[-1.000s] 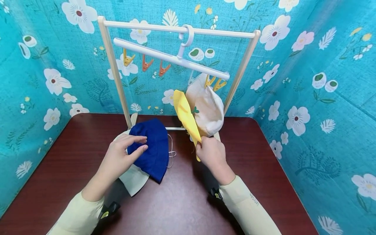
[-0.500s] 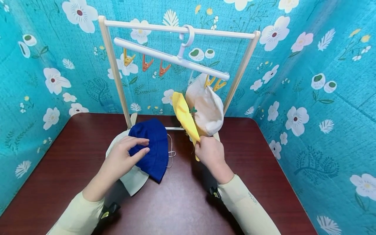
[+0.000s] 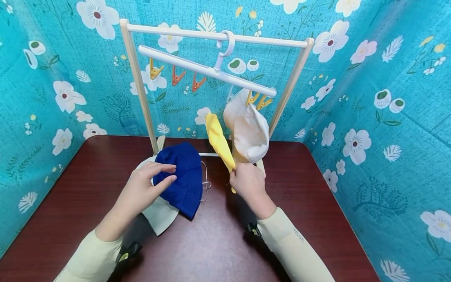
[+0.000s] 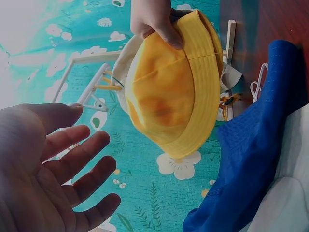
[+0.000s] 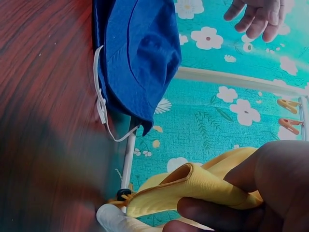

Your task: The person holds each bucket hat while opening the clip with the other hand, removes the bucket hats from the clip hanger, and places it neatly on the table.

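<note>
My right hand (image 3: 248, 182) pinches the brim of a yellow bucket hat (image 3: 219, 139), held upright in the air; the left wrist view shows the hat's (image 4: 164, 92) crown and stitched brim. Just behind it a white hat (image 3: 248, 129) hangs from yellow clothespins (image 3: 258, 100) at the low right end of a white hanger (image 3: 208, 71). The left hand (image 3: 146, 188) holds nothing, its fingers spread and relaxed in the left wrist view. It hovers over a blue bucket hat (image 3: 186, 180) with a white cord, which lies on a pale hat (image 3: 160, 215).
The tilted hanger hooks over the top bar of a wooden rack (image 3: 141, 84). One yellow and two orange clothespins (image 3: 178, 75) hang along its left side. A dark red table (image 3: 215, 239) bears everything, with a floral turquoise cloth (image 3: 356, 94) behind and at the sides.
My right hand has shifted slightly left and toward me with the yellow hat, which now stands a little apart from the white hat. The left hand has barely moved.
</note>
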Tool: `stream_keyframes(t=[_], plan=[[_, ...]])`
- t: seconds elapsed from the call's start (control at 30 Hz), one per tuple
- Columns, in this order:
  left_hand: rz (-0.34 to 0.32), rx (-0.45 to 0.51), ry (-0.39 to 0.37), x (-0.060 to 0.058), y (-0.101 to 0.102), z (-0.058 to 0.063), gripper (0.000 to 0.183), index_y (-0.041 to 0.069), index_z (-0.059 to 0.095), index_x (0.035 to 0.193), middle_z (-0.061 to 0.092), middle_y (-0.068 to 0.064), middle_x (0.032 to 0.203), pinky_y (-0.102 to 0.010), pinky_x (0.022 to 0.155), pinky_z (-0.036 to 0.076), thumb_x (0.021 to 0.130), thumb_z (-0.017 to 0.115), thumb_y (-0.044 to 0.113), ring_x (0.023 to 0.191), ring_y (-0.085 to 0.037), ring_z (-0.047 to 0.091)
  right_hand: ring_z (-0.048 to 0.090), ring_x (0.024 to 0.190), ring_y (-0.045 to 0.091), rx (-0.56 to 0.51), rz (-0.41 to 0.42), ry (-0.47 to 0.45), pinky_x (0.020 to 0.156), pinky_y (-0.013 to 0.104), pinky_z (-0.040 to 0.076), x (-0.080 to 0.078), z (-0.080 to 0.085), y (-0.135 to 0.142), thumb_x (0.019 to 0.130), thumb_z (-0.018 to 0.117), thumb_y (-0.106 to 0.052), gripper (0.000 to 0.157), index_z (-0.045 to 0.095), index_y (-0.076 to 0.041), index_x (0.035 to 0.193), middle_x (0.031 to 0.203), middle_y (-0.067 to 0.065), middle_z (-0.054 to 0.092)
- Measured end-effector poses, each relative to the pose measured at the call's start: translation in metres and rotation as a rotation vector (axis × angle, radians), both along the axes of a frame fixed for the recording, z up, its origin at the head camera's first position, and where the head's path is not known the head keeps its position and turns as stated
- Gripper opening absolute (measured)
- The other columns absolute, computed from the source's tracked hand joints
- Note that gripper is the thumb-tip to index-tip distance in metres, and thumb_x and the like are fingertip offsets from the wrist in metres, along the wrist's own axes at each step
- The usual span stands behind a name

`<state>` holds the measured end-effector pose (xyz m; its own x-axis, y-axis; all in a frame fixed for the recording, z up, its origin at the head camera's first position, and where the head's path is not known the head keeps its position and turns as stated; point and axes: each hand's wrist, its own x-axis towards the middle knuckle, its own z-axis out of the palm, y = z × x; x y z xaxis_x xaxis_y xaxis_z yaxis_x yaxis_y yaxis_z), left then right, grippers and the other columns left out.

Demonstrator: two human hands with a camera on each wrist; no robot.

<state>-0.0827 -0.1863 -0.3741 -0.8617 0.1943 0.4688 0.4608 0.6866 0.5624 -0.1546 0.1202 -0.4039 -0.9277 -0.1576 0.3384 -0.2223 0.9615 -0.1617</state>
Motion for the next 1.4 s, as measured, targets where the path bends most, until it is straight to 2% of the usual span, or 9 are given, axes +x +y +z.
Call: stream_keyframes(t=[0.13,0.37,0.67,0.8,1.03,1.2,1.4], plan=[[0.012,-0.011,0.009,0.001,-0.002,0.002,0.028,0.017,0.076,0.120,0.075,0.001,0.114,-0.045,0.089,0.056,0.092,0.078,0.022,0.111,-0.018,0.066,0.055,0.048,0.026,-0.009,-0.006,-0.003,0.041,0.043,0.042,0.000,0.000,-0.002,0.084,0.069,-0.019,0.028,0.056,-0.019,0.059,0.051,0.000,0.052],[0.015,-0.012,0.002,0.003,-0.004,0.005,0.028,0.018,0.075,0.121,0.075,0.002,0.113,-0.045,0.087,0.057,0.093,0.077,0.023,0.110,-0.017,0.066,0.059,0.052,0.030,0.014,-0.007,-0.005,0.042,0.046,0.043,0.000,0.000,-0.005,0.083,0.069,-0.020,0.007,0.065,-0.020,0.077,0.057,0.003,0.058],[0.018,-0.017,0.004,0.003,-0.007,0.007,0.028,0.018,0.076,0.120,0.075,0.003,0.112,-0.042,0.090,0.056,0.093,0.078,0.022,0.110,-0.017,0.067,0.059,0.051,0.029,0.049,-0.017,-0.047,0.041,0.045,0.044,0.000,0.002,-0.011,0.084,0.069,-0.020,0.022,0.060,-0.016,0.065,0.056,0.004,0.056],[0.016,-0.020,0.003,0.003,-0.007,0.008,0.027,0.018,0.076,0.120,0.075,0.002,0.112,-0.044,0.089,0.057,0.093,0.078,0.022,0.109,-0.017,0.067,0.059,0.051,0.030,0.073,-0.006,-0.045,0.041,0.045,0.044,0.001,0.002,-0.013,0.084,0.070,-0.020,0.016,0.060,-0.015,0.073,0.057,0.005,0.056],[0.002,-0.015,-0.013,0.003,-0.008,0.009,0.027,0.017,0.076,0.121,0.075,0.000,0.111,-0.049,0.086,0.058,0.094,0.076,0.021,0.109,-0.019,0.066,0.059,0.051,0.030,0.081,-0.009,-0.055,0.042,0.045,0.046,0.001,0.003,-0.017,0.085,0.069,-0.022,0.022,0.058,-0.015,0.067,0.058,0.006,0.056],[0.004,-0.015,-0.025,0.002,-0.008,0.010,0.027,0.016,0.076,0.121,0.075,-0.001,0.112,-0.049,0.087,0.058,0.095,0.075,0.022,0.109,-0.021,0.067,0.061,0.054,0.032,0.076,-0.021,-0.078,0.044,0.046,0.047,0.002,0.001,-0.021,0.085,0.069,-0.023,0.019,0.060,-0.014,0.072,0.061,0.008,0.060],[0.002,0.000,-0.045,0.001,-0.010,0.008,0.027,0.016,0.075,0.121,0.075,-0.002,0.114,-0.052,0.091,0.056,0.096,0.075,0.023,0.113,-0.024,0.066,0.063,0.055,0.031,0.083,-0.015,-0.051,0.045,0.046,0.049,0.006,-0.004,-0.029,0.083,0.071,-0.022,0.016,0.061,-0.011,0.077,0.061,0.007,0.060]])
